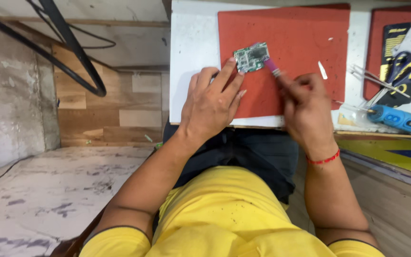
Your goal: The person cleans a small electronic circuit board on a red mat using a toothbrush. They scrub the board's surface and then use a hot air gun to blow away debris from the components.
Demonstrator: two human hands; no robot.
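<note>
A small green circuit board [251,57] lies on a red mat [305,38] on the white work table [191,43]. My left hand [212,102] rests on the mat's near left part, its fingertips pressing the board's lower left edge. My right hand [305,107] holds a thin purple-handled tool [272,66], whose tip touches the board's right edge. A red thread band circles my right wrist.
A small white sliver [322,70] lies on the mat to the right. Tweezers [374,80], blue-handled scissors [405,71] and a blue pen-shaped power tool [400,119] lie at the table's right. Black cables [67,43] hang at the left over a stained floor.
</note>
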